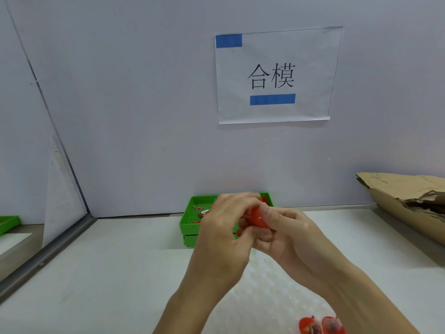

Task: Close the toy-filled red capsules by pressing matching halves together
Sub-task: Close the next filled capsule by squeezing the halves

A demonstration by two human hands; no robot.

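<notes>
Both hands clenched on one red capsule [255, 216], held above the bench [120, 273] in front of green tray [190, 225]. Left hand [224, 227] fingers curled over top, right hand [286, 235] thumb pressing the side. Capsule axis mostly hidden by the grip, cannot tell. Wall sign [274, 75] reads "合模", two blue tape strips. Two more red capsules [321, 325] on bubble wrap [265, 292] near right forearm. Torn cardboard [409, 203] far right.
</notes>
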